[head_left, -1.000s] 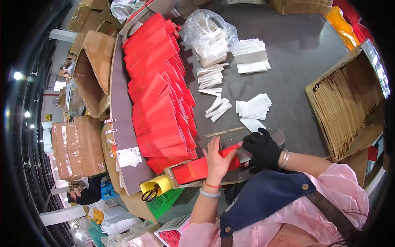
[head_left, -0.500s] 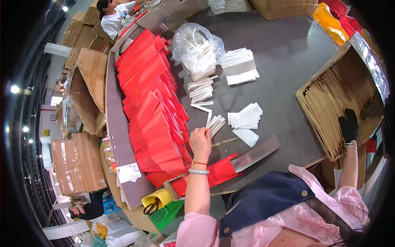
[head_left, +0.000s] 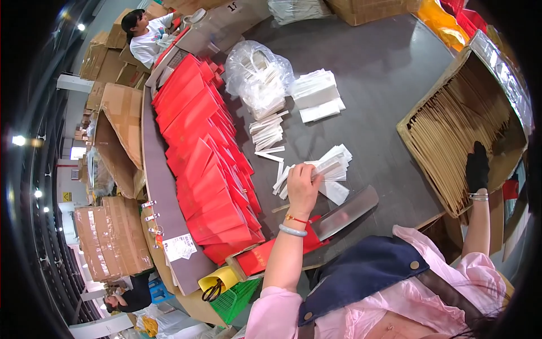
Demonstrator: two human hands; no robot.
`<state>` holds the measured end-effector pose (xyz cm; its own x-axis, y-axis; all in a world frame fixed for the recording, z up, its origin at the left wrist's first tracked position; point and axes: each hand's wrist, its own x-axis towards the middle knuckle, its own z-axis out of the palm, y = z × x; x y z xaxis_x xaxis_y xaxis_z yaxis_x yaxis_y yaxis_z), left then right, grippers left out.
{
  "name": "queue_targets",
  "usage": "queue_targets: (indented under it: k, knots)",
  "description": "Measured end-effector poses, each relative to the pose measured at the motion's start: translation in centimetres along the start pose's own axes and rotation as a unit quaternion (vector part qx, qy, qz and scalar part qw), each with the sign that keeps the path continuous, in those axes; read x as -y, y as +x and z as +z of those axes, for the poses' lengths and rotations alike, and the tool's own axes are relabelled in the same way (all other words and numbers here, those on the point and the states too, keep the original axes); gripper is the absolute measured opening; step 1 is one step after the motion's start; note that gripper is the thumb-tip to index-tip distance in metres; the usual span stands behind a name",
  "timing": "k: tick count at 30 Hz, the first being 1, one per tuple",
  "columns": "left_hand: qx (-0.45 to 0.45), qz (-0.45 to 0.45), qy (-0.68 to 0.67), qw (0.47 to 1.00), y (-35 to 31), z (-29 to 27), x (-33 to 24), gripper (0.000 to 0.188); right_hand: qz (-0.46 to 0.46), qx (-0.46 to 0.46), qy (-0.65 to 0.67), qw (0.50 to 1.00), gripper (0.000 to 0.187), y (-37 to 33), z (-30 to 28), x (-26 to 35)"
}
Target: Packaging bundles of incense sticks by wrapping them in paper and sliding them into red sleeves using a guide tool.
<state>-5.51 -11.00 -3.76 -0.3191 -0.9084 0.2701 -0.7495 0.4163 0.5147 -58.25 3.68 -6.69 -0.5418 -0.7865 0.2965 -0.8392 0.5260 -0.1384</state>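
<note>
My left hand (head_left: 303, 183), bare and with fingers pinched, is over the table at the left edge of a fan of white cards (head_left: 337, 161). A thin white strip seems to stick out from its fingertips, partly hidden by the fingers. Loose white strips (head_left: 281, 181) lie just left of that hand. My right hand (head_left: 478, 169), in a black glove, rests with fingers stretched on the brown flat sheets (head_left: 451, 133) packed in an open carton (head_left: 516, 101). Below my left hand lies a red sleeve (head_left: 257, 259) with a curved, shiny grey sheet (head_left: 350, 212) reaching out of it.
A long row of red sleeves (head_left: 195, 124) lines the table's left side. Farther back are a clear bag of white strips (head_left: 257, 76) and stacked white cards (head_left: 317, 93). Scissors (head_left: 212, 291) hang in a yellow holder at the near left corner. Another person (head_left: 148, 42) works at far left.
My left hand has moved right, from the loose strips to the white cards. My right hand stays on the brown sheets. The whole view has shifted slightly.
</note>
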Motion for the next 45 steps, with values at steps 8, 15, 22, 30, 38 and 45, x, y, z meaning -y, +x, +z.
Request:
queue_targets:
  k: [8, 15, 22, 30, 38, 45]
  knots:
    - [0.122, -0.259, -0.257, 0.923, -1.6, -4.3, -4.6, 0.019, -0.188, 0.088, 0.367, 0.907, 0.016, -2.4, -9.8, 16.8]
    - [0.157, -0.118, 0.036, 0.980, -8.5, -5.6, -6.8, 0.036, -0.377, 0.336, 0.348, 0.790, 0.027, -6.9, -7.2, 25.7]
    - [0.108, -0.096, 0.052, 0.988, -12.3, -6.8, -5.8, 0.067, -0.502, 0.284, 0.303, 0.759, 0.022, -9.4, -1.6, 26.6]
    - [0.108, -0.086, 0.079, 0.987, -11.2, -5.3, -6.5, 0.074, -0.316, 0.285, 0.435, 0.793, 0.011, -10.3, 1.3, 26.6]
    - [0.184, -0.007, 0.077, 0.980, -8.8, -5.9, -6.2, 0.056, -0.464, 0.244, 0.313, 0.792, 0.059, -11.3, -4.3, 31.9]
    - [0.170, 0.008, 0.077, 0.982, -4.5, -16.2, -2.1, 0.027, -0.402, 0.255, 0.302, 0.826, 0.060, -6.3, -7.6, 29.6]
